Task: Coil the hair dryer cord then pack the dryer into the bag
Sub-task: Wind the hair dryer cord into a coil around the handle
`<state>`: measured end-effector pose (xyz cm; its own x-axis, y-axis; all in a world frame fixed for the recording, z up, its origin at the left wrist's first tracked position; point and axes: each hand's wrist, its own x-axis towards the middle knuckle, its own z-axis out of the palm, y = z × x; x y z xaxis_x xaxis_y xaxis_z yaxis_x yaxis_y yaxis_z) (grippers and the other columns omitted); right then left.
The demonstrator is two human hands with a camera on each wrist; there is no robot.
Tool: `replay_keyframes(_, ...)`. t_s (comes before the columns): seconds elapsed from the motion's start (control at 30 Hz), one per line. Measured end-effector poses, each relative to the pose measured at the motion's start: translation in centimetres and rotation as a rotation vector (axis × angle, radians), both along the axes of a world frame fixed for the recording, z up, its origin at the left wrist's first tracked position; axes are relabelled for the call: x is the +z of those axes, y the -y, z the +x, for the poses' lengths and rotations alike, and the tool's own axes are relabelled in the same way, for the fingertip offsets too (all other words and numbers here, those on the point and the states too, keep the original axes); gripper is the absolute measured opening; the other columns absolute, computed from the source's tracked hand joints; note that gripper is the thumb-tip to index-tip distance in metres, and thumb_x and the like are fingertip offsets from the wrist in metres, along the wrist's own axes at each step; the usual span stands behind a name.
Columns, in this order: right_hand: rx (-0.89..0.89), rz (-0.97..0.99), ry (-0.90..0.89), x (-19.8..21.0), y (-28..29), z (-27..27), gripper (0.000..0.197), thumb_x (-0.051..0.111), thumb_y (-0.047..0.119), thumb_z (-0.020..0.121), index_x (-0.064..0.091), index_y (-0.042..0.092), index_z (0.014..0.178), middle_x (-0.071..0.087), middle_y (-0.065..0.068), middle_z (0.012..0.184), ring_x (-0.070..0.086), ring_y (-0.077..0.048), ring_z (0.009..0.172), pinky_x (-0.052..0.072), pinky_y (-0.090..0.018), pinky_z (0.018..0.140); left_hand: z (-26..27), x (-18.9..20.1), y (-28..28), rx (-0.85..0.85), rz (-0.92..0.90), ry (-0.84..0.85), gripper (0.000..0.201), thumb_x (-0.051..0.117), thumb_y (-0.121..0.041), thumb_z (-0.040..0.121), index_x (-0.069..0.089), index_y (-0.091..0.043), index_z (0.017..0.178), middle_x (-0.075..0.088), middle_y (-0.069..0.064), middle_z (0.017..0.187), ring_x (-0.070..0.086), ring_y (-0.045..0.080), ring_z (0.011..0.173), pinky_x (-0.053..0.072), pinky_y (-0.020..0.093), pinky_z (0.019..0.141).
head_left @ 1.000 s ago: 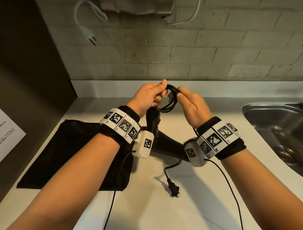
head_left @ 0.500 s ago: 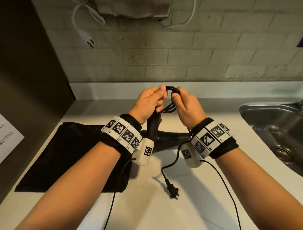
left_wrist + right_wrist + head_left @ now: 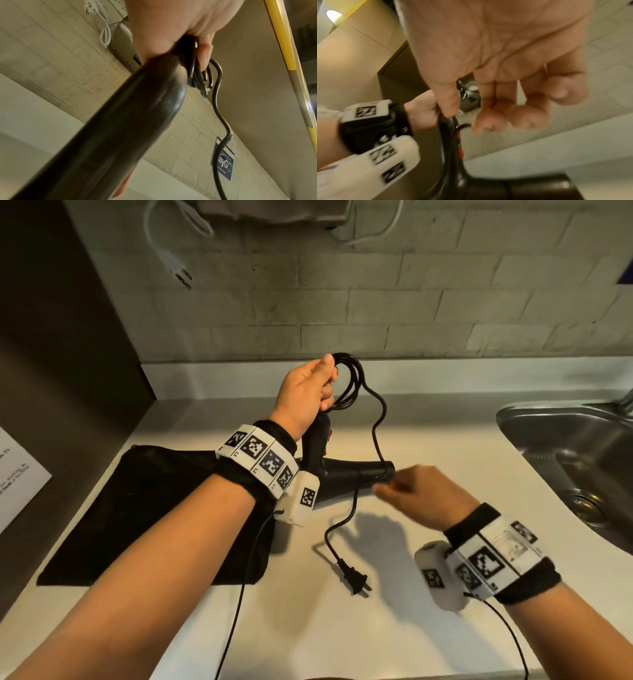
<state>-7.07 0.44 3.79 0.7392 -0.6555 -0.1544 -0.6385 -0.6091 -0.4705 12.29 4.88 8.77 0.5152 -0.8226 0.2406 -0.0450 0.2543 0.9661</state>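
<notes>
Several loops of the thin black power cord [image 3: 349, 381] are bunched against the handle top of the black plastic hair dryer [image 3: 346, 474], pinned there by the curled fingers of the left hand [image 3: 305, 395], probably so the coil cannot spring apart. Its nozzle rests on the white tabletop [image 3: 428, 440], just beside the flat black fabric bag [image 3: 144, 508]. Loosely curled and empty, the right hand [image 3: 418, 498] hovers near the slack tail leading to the two-pin plug [image 3: 354, 577], likely reaching for it.
</notes>
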Motion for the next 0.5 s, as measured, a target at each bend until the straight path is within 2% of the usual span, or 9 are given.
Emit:
replay_keyframes(0.07, 0.096, 0.057, -0.220, -1.9, -1.1, 0.3, 0.047, 0.046, 0.059, 0.081, 0.065, 0.016, 0.083, 0.063, 0.001, 0.079, 0.057, -0.011, 0.069, 0.045, -0.024, 0.060, -0.2, 0.0, 0.0, 0.000, -0.001, 0.005, 0.035, 0.036, -0.025, 0.098, 0.046, -0.014, 0.066, 0.033, -0.012, 0.035, 0.029, 0.002, 0.035, 0.029, 0.012, 0.040)
replay_keyframes(0.1, 0.127, 0.064, -0.294, -2.8, -1.6, 0.6, 0.049, 0.048, 0.061, 0.079, 0.066, 0.017, 0.088, 0.065, 0.000, 0.086, 0.059, -0.012, 0.075, 0.049, -0.027, 0.066, -0.3, 0.1, 0.1, 0.001, -0.002, 0.004, 0.034, 0.036, -0.025, 0.098, 0.046, -0.014, 0.066, 0.034, -0.012, 0.035, 0.029, 0.002, 0.035, 0.030, 0.012, 0.040)
replay_keyframes(0.2, 0.155, 0.109, -0.378, -4.5, -2.9, 1.4, 0.050, 0.058, 0.059, 0.072, 0.063, 0.021, 0.104, 0.064, 0.001, 0.104, 0.059, -0.017, 0.092, 0.050, -0.032, 0.081, -0.4, 0.1, 0.1, 0.008, -0.006, -0.004, 0.034, 0.036, -0.025, 0.098, 0.046, -0.014, 0.067, 0.036, -0.011, 0.035, 0.030, 0.003, 0.036, 0.030, 0.012, 0.040)
replay_keyframes(0.27, 0.203, 0.151, -0.389, -5.1, -3.5, 1.8, 0.050, 0.066, 0.055, 0.067, 0.061, 0.022, 0.105, 0.064, 0.001, 0.105, 0.058, -0.018, 0.092, 0.050, -0.033, 0.081, -0.4, 0.0, 0.0, 0.016, -0.005, 0.005, 0.035, 0.036, -0.026, 0.098, 0.046, -0.014, 0.066, 0.035, -0.012, 0.035, 0.031, 0.003, 0.037, 0.032, 0.013, 0.042)
replay_keyframes(0.33, 0.283, 0.175, -0.386, -5.5, -3.9, 2.2, 0.044, 0.072, 0.050, 0.065, 0.062, 0.023, 0.098, 0.066, 0.002, 0.100, 0.059, -0.018, 0.087, 0.049, -0.031, 0.077, -0.4, 0.0, -0.1, 0.026, 0.003, 0.020, 0.035, 0.036, -0.028, 0.097, 0.046, -0.016, 0.066, 0.034, -0.012, 0.035, 0.033, 0.004, 0.038, 0.034, 0.013, 0.044)
replay_keyframes(0.43, 0.324, 0.221, -0.356, -6.3, -4.2, 2.5, 0.026, 0.072, 0.035, 0.071, 0.065, 0.023, 0.093, 0.064, 0.003, 0.087, 0.059, -0.017, 0.078, 0.050, -0.030, 0.072, -0.1, -0.2, -0.3, 0.051, 0.008, 0.038, 0.036, 0.036, -0.030, 0.097, 0.046, -0.017, 0.066, 0.035, -0.011, 0.036, 0.038, 0.004, 0.040, 0.038, 0.016, 0.051)
replay_keyframes(0.5, 0.322, 0.201, -0.297, -6.3, -4.2, 2.6, 0.016, 0.063, 0.024, 0.080, 0.065, 0.016, 0.094, 0.064, -0.005, 0.088, 0.056, -0.017, 0.074, 0.048, -0.027, 0.069, 0.0, -0.3, -0.4, 0.066, -0.003, 0.051, 0.037, 0.035, -0.030, 0.098, 0.046, -0.018, 0.065, 0.035, -0.011, 0.036, 0.040, 0.003, 0.041, 0.039, 0.018, 0.057)
